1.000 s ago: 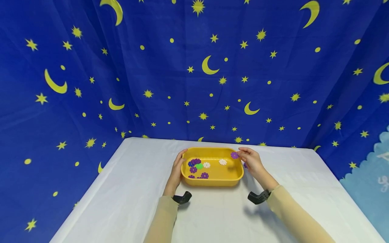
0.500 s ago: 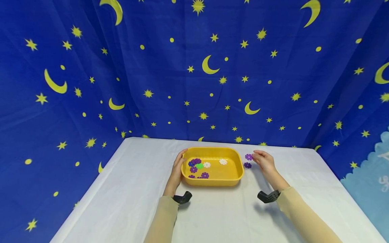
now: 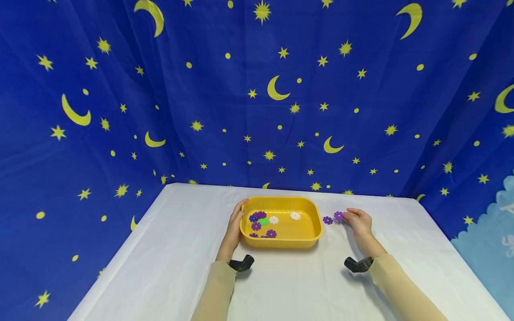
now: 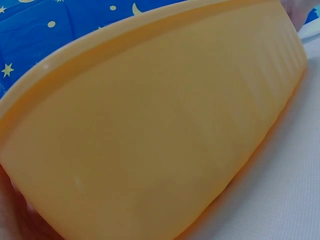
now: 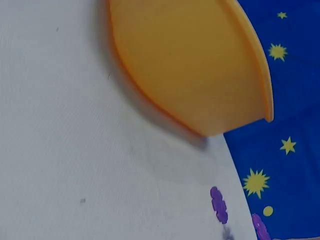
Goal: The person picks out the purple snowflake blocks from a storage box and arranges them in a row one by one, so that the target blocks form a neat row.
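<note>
My left hand point(image 3: 233, 231) holds the left end of a yellow plastic tub point(image 3: 281, 244) by its rim and side wall. In the left wrist view the tub's outer wall point(image 4: 150, 120) hides most of that hand. To the tub's right, my right hand point(image 3: 362, 226) pinches a purple snowflake disc point(image 3: 338, 216) at its fingertips, low over the table. Just left of it lies another purple snowflake disc point(image 3: 327, 220) on the cloth. In the right wrist view the held disc point(image 5: 260, 227) shows only partly, beside the lying disc point(image 5: 219, 205).
Inside the tub lie several purple snowflake discs point(image 3: 271, 233), a green disc point(image 3: 263, 221), a blue disc point(image 3: 254, 218) and two white discs point(image 3: 295, 216). A white cloth point(image 3: 289, 285) covers the table. Blue star-patterned curtains point(image 3: 225, 98) stand behind and at both sides.
My right hand has moved right from over the tub's right rim, then down toward the table, carrying the purple snowflake disc. The left hand stays on the tub.
</note>
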A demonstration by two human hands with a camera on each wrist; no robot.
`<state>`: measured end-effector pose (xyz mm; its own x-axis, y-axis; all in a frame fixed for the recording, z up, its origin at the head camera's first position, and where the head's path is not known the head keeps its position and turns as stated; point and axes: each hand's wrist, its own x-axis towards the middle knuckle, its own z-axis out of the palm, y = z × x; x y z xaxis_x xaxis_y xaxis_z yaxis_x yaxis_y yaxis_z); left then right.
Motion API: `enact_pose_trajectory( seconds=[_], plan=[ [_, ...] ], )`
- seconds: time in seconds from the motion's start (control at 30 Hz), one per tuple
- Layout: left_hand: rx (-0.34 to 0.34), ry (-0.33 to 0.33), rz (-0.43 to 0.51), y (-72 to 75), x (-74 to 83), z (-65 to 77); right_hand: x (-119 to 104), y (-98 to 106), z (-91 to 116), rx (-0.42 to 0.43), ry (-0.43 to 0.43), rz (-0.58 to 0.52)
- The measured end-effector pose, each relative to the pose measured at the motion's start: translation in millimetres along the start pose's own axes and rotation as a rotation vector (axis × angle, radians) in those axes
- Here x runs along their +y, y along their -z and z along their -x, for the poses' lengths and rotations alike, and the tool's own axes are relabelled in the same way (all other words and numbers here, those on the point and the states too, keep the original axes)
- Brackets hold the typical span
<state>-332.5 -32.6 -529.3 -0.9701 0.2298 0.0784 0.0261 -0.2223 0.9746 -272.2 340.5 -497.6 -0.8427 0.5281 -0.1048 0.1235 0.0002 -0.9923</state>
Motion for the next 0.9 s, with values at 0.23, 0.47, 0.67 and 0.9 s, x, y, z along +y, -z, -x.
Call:
enact_pose_trajectory(
  seconds=[0.23, 0.47, 0.67, 0.9],
  plan=[
    [0.003, 0.011, -0.019, 0.9, -1.0, -1.2, 5.0, 1.9, -0.8, 0.01, 0.003, -0.01],
    [-0.003, 0.023, -0.01, 0.2, -1.3, 0.6, 9.3, 1.7, 1.6, 0.017, 0.012, 0.007],
    [-0.018, 0.033, -0.005, 0.7, 0.9, 0.8, 9.6, -0.2, 2.7, 0.027, 0.044, 0.068],
    [0.002, 0.028, -0.029, 1.0, 1.4, -1.4, 5.9, -2.8, 1.3, 0.086, 0.035, 0.115]
  ],
)
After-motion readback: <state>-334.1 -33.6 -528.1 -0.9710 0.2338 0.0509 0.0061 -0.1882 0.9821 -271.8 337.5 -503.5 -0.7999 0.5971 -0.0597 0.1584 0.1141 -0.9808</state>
